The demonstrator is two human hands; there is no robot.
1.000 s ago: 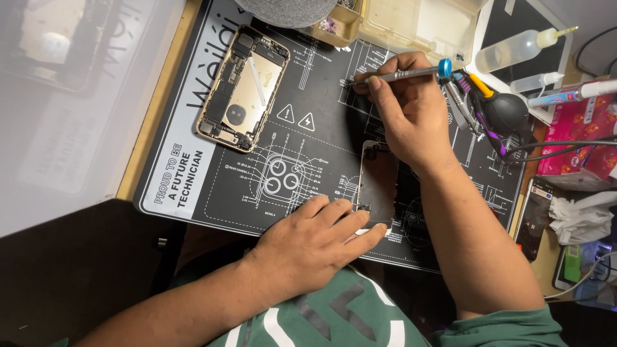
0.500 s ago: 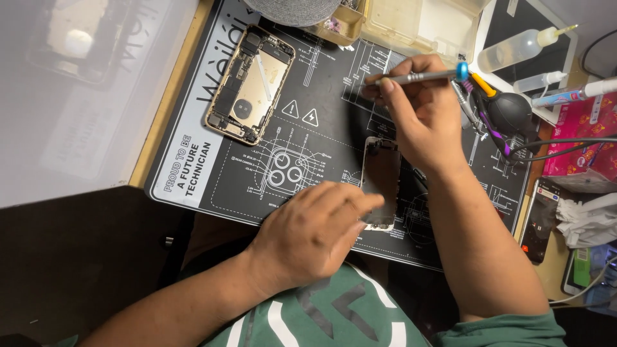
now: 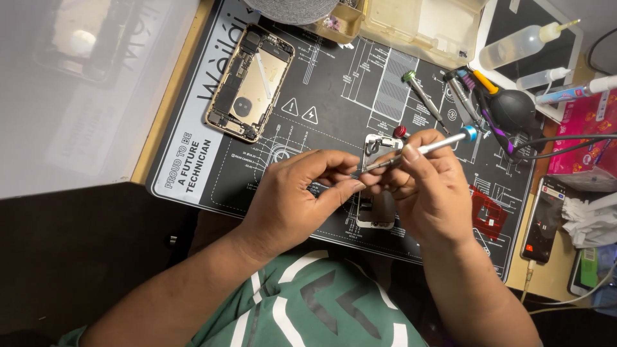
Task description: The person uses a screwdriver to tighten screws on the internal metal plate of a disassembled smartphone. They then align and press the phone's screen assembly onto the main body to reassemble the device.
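Nearest is the person's green shirt (image 3: 302, 302) with white stripes. Just past it, both hands meet over a black work mat (image 3: 334, 90). The left hand (image 3: 292, 202) has its thumb and first fingers pinched together right at the tip of a thin screwdriver (image 3: 421, 149); I cannot tell if something tiny is between them. The right hand (image 3: 430, 189) is curled around the screwdriver and holds it slanted, with its blue end pointing up to the right. Under the hands lies a phone screen part (image 3: 375, 215), flat on the mat and partly hidden. Farther off on the left lies an open phone body (image 3: 250, 83) with its insides showing. Far right are more screwdrivers (image 3: 424, 96), a black rubber blower (image 3: 511, 110) and a clear squeeze bottle (image 3: 517, 45). Another phone (image 3: 543, 222) lies at the right edge.
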